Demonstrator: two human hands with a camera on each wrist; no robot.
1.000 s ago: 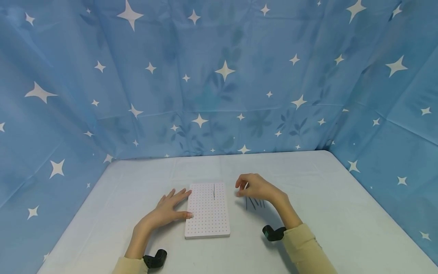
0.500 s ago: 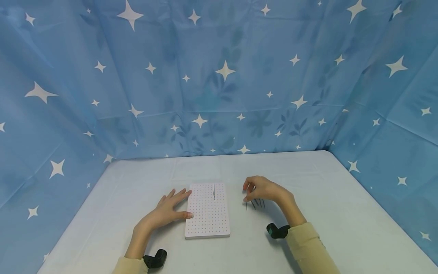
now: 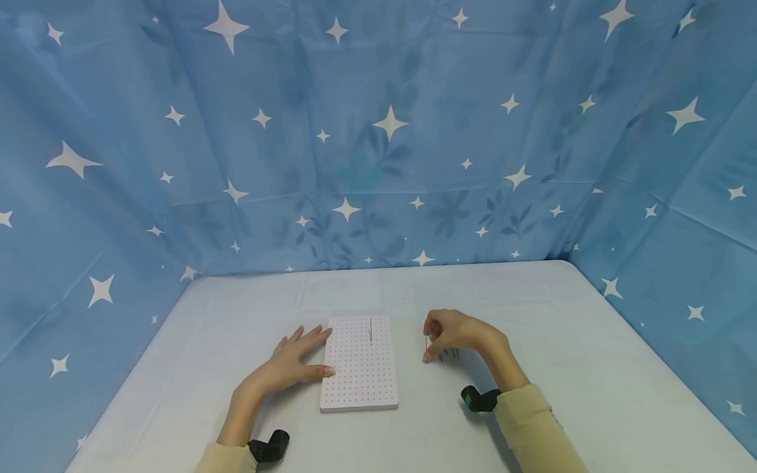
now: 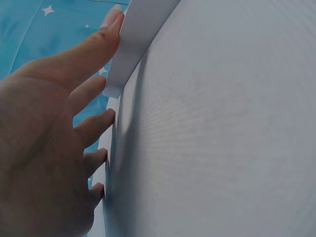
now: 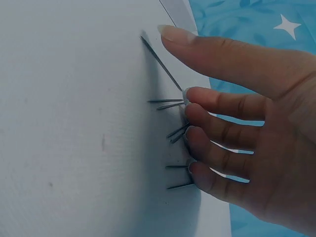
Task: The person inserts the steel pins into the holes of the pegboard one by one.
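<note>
A white pegboard (image 3: pixel 358 368) with a grid of small holes lies on the table. My left hand (image 3: pixel 290 361) is spread along its left side, thumb and fingertips at the edge. In the left wrist view its thumb (image 4: pixel 96 44) rests against the board's side. On the board's upper right part a thin dark pin (image 3: pixel 370 332) shows. Right of the board, my right hand (image 3: pixel 452 332) is low over several thin dark metal pins. In the right wrist view the thumb and index finger stand apart at opposite ends of the longest-looking pin (image 5: pixel 160 62); other pins (image 5: pixel 165 100) lie under the fingers.
A white-covered table (image 3: pixel 532 328) bears everything. Behind it and at both sides hangs a blue curtain (image 3: pixel 378 164) with white stars. Black wrist cameras (image 3: pixel 480 399) are strapped to both wrists.
My right hand has moved right, away from the board, and come down to the pins, its thumb reaching the leftmost one's near end. The left hand has stayed at the board.
</note>
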